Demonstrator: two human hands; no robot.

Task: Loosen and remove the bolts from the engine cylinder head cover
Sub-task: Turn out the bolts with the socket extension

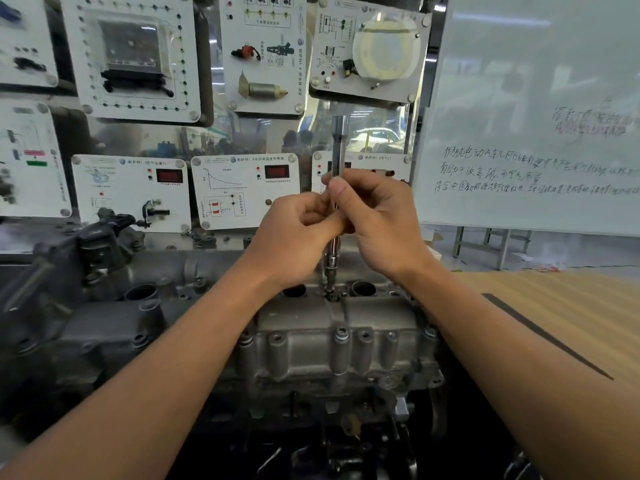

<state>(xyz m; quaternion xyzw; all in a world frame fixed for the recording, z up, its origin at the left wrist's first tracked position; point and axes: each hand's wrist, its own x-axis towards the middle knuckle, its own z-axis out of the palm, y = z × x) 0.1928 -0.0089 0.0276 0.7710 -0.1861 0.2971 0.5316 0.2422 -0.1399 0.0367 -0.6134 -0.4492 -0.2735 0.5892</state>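
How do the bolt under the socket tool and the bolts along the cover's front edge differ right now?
The bolt under the long steel socket extension is hidden by its tip; the front-edge bolts show bare heads. Both hands grip that tool; nothing touches the front ones. All sit in the grey metal cylinder head cover.

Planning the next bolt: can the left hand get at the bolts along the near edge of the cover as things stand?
Probably yes. Those near-edge bolts sit exposed between the forearms, nothing over them. But the left hand shares a grip on the extension bar with the right hand, so it must let go first.
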